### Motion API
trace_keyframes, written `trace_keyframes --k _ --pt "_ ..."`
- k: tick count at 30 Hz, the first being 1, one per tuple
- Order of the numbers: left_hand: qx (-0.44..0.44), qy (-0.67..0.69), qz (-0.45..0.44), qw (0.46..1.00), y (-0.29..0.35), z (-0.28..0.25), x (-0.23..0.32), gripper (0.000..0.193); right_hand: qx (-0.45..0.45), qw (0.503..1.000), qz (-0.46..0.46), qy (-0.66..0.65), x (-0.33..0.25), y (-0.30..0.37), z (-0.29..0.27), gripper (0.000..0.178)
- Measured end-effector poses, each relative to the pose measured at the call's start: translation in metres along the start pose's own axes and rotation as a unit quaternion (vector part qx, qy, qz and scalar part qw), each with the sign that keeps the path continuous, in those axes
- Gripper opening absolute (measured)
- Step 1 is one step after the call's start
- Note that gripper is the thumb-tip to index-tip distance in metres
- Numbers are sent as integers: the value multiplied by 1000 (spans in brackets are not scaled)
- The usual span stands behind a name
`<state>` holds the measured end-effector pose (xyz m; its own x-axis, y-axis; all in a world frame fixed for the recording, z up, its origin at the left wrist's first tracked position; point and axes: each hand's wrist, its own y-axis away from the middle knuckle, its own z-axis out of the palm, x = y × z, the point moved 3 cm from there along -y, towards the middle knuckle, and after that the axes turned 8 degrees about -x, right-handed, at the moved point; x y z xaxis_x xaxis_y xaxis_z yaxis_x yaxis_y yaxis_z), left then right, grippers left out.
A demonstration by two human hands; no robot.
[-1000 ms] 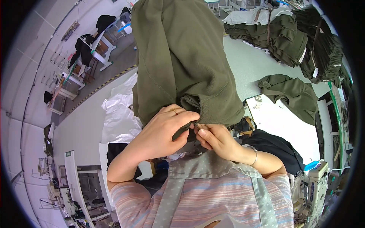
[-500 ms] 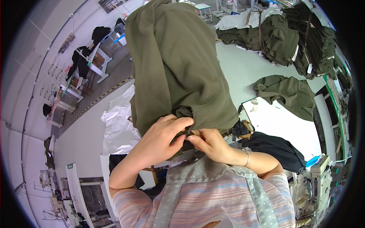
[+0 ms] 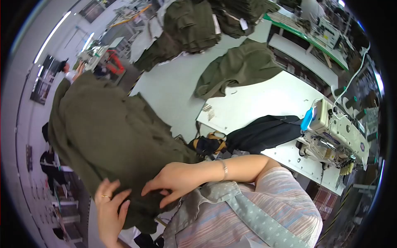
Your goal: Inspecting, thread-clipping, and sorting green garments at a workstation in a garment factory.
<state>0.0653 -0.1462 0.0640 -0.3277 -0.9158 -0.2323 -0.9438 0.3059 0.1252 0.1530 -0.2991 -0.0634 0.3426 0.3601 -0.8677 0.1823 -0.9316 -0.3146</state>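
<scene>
A large olive-green garment (image 3: 111,128) drapes across the left and middle of the head view, its lower part bunched in front of my body. My left hand (image 3: 109,206), with a ring on one finger, is at its lower edge, fingers loosely spread and nothing gripped. From the right my right hand (image 3: 173,182) reaches over the cloth; its fingers point left, thumb apart, resting on or just above the fabric. Any contact under the fingertips is hard to make out.
A white sewing table (image 3: 264,103) on the right carries a sewing machine (image 3: 335,132) and black cloth (image 3: 264,132). Another olive garment (image 3: 244,68) lies at its far edge. Bundled olive pieces (image 3: 190,27) are stacked behind. A person (image 3: 72,70) works at far left.
My view has turned right, bringing the sewing machine in fully. The fingers, pinched together at the garment's edge before, have come apart, and the hands are separated. The garment now lies further left.
</scene>
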Motion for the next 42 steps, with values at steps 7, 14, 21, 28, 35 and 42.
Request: trace_keyframes --k 7,14,21,28,35,42 --pt "-36 75 -45 996 -102 -84 32 32 366 923 -104 54 29 57 -51 26" --pt "-208 0 186 960 -374 43 99 36 855 476 -86 -188 177 252 -150 21" --pt "-179 64 -2 982 -476 315 79 60 978 166 128 -13 261 477 -177 29" --pt "-170 377 -13 910 -475 340 70 30 834 214 497 111 260 566 -256 39" --pt "-80 857 -127 493 -447 247 25 33 872 327 184 315 150 500 -427 35" --pt "269 314 134 901 -427 178 -16 47 489 765 34 418 80 258 -533 23"
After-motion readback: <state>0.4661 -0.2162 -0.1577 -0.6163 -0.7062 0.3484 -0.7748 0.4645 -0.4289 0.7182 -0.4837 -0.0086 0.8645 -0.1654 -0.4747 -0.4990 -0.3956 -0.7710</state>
